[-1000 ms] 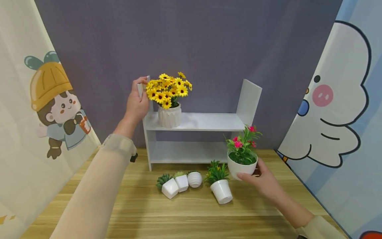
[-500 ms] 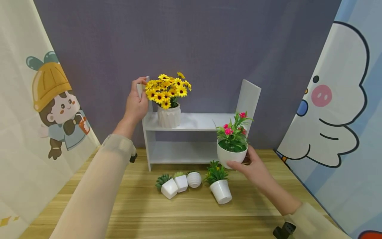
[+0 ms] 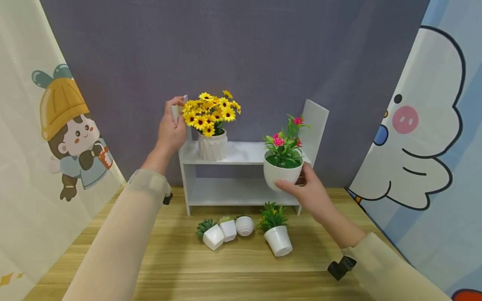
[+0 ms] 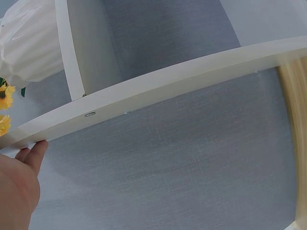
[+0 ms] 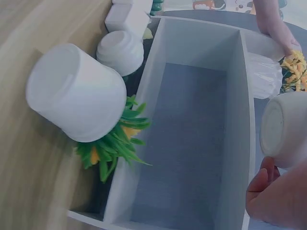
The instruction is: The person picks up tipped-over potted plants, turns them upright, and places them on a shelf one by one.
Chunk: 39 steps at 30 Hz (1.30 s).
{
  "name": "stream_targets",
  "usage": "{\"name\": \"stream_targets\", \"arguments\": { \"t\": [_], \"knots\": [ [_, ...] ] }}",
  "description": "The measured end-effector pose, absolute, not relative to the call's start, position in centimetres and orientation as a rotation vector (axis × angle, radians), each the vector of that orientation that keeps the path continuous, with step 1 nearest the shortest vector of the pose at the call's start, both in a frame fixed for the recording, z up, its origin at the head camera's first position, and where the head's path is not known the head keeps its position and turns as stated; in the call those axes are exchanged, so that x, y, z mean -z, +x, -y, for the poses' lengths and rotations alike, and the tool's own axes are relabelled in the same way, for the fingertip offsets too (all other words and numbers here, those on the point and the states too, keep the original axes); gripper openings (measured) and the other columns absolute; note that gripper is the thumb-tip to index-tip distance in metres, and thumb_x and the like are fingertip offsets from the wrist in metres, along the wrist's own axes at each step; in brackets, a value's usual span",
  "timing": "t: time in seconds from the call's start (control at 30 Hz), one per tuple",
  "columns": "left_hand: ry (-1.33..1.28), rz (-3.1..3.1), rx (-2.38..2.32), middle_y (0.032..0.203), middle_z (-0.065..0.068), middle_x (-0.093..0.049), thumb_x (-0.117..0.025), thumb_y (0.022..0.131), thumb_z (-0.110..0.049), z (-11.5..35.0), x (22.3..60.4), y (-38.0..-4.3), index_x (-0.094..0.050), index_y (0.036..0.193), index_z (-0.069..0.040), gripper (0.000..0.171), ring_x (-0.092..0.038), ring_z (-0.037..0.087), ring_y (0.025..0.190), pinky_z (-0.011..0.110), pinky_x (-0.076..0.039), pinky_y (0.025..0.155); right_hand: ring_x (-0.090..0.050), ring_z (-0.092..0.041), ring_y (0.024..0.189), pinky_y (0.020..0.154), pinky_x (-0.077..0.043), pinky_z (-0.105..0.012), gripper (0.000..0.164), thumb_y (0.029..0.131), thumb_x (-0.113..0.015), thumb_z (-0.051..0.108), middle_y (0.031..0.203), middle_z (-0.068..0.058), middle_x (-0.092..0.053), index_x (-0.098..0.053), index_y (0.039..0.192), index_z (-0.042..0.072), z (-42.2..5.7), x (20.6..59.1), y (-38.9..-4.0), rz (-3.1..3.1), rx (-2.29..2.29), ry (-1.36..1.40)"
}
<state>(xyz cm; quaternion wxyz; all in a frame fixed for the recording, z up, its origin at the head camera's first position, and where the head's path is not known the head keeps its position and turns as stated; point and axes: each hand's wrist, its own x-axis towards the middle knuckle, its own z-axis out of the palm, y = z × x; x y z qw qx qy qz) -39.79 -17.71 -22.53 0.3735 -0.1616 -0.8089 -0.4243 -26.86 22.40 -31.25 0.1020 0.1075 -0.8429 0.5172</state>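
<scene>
In the head view my right hand (image 3: 310,192) grips a round white pot with a pink-flowered plant (image 3: 283,165), held up in front of the right end of a white two-tier shelf (image 3: 244,162). The right wrist view shows the pot's underside (image 5: 273,127) apart from the shelf. My left hand (image 3: 172,129) holds the top of the shelf's left side panel, its fingertips against the board in the left wrist view. Beside that hand, a ribbed white pot of yellow flowers (image 3: 212,146) stands on the upper tier.
On the wooden table (image 3: 211,276), before the shelf, a white pot with a green plant (image 3: 278,240) lies tipped. Left of it lie several small white succulent pots (image 3: 227,231). A grey curtain (image 3: 248,54) hangs behind, with printed cloths at both sides.
My right hand has raised the pink-flowered plant and carried it left, from beside the shelf's right leg to upper-tier height. My left hand has stayed on the side panel.
</scene>
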Motion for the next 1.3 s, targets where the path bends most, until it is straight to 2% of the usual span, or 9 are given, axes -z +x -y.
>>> {"name": "stream_targets", "arguments": {
  "t": [0.1,0.23,0.53,0.77,0.93,1.07,1.13,1.2,1.3],
  "knots": [
    [-0.409,2.075,1.079,0.174,-0.006,-0.043,-0.035,0.116,-0.016,17.8,22.5,-39.8,-0.040,0.146,-0.016,0.031,-0.045,0.022,0.072,0.027,-0.036,0.059,-0.059,-0.028,0.121,0.092,-0.054,-0.037,0.085,0.096,-0.083,0.051,0.142,-0.014,-0.056,-0.040,0.161,0.017,-21.9,30.7,-27.4,2.500,-1.531,0.305],
    [-0.406,2.079,1.073,0.173,-0.006,-0.043,-0.035,0.116,-0.016,17.8,22.6,-39.9,-0.040,0.146,-0.017,0.031,-0.040,0.016,0.065,0.026,-0.036,0.057,-0.060,-0.030,0.125,0.095,-0.054,-0.035,0.088,0.095,-0.083,0.051,0.144,-0.015,-0.057,-0.038,0.163,0.018,-21.2,30.1,-27.9,2.494,-1.560,0.289],
    [-0.416,2.058,1.082,0.173,-0.006,-0.044,-0.036,0.115,-0.013,17.8,22.6,-40.0,-0.041,0.146,-0.015,0.031,-0.043,0.016,0.071,0.026,-0.035,0.057,-0.058,-0.029,0.127,0.102,-0.052,-0.041,0.097,0.092,-0.085,0.057,0.146,-0.013,-0.056,-0.035,0.167,0.022,-19.7,29.2,-29.5,2.450,-1.610,0.216],
    [-0.419,2.054,1.085,0.174,-0.005,-0.043,-0.036,0.115,-0.014,17.8,22.6,-39.9,-0.042,0.146,-0.015,0.031,-0.047,0.018,0.079,0.026,-0.034,0.058,-0.054,-0.028,0.122,0.098,-0.050,-0.040,0.100,0.091,-0.086,0.057,0.138,-0.014,-0.051,-0.033,0.167,0.019,-19.0,29.0,-30.7,2.408,-1.667,0.220],
    [-0.413,2.062,1.092,0.174,-0.005,-0.043,-0.036,0.115,-0.015,17.7,22.6,-39.8,-0.041,0.146,-0.015,0.031,-0.049,0.017,0.085,0.027,-0.034,0.058,-0.054,-0.029,0.123,0.098,-0.050,-0.041,0.101,0.091,-0.086,0.055,0.139,-0.015,-0.051,-0.031,0.168,0.019,-18.5,29.1,-31.5,2.389,-1.696,0.213],
    [-0.412,2.069,1.087,0.174,-0.006,-0.043,-0.036,0.115,-0.016,17.7,22.6,-39.8,-0.040,0.146,-0.016,0.031,-0.045,0.019,0.075,0.026,-0.034,0.057,-0.055,-0.031,0.125,0.099,-0.052,-0.044,0.103,0.090,-0.087,0.055,0.144,-0.017,-0.051,-0.031,0.169,0.019,-18.0,29.1,-31.8,2.381,-1.691,0.187],
    [-0.416,2.066,1.092,0.174,-0.005,-0.043,-0.036,0.115,-0.016,17.6,22.6,-39.8,-0.041,0.146,-0.015,0.031,-0.046,0.021,0.076,0.026,-0.034,0.057,-0.055,-0.032,0.128,0.100,-0.053,-0.046,0.106,0.089,-0.087,0.056,0.147,-0.017,-0.051,-0.030,0.170,0.020,-17.8,29.1,-32.0,2.381,-1.679,0.170],
    [-0.419,2.062,1.096,0.174,-0.005,-0.042,-0.036,0.115,-0.015,17.6,22.5,-39.8,-0.041,0.146,-0.015,0.031,-0.053,0.024,0.084,0.027,-0.035,0.058,-0.055,-0.034,0.131,0.102,-0.053,-0.048,0.108,0.089,-0.087,0.056,0.151,-0.018,-0.050,-0.028,0.171,0.020,-17.5,29.1,-32.3,2.377,-1.673,0.158],
    [-0.426,2.056,1.109,0.174,-0.003,-0.042,-0.036,0.115,-0.014,17.6,22.5,-39.9,-0.041,0.146,-0.014,0.031,-0.062,0.028,0.116,0.031,-0.037,0.065,-0.055,-0.034,0.135,0.104,-0.054,-0.051,0.109,0.088,-0.088,0.056,0.154,-0.018,-0.050,-0.027,0.172,0.021,-17.1,29.1,-32.6,2.362,-1.681,0.133]
  ]
}}
